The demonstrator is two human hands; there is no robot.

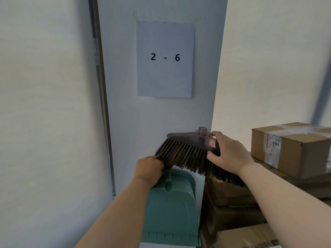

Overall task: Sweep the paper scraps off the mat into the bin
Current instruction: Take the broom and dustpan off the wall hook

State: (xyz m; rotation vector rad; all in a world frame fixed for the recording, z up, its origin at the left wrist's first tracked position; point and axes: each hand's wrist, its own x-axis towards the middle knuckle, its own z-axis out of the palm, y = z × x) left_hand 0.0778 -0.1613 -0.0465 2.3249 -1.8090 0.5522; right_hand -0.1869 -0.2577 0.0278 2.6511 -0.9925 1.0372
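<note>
Since neither the mat, the scraps nor the bin show up here, this looks like the tool-fetching bit. Right hand point(227, 154) has its grip closed on the plastic block of the brush head point(193, 140), which has no pole in its socket. Left hand point(150, 170) is wrapped around the handle of the teal dustpan point(172, 208), which hangs down against the wall. Both look light and rigid, I'd guess. The bristles point(188, 158) look floppy, so hold the block, not those.

Teal dustpan point(170, 208), seemingly brown-streaked bristles point(188, 156)
</note>
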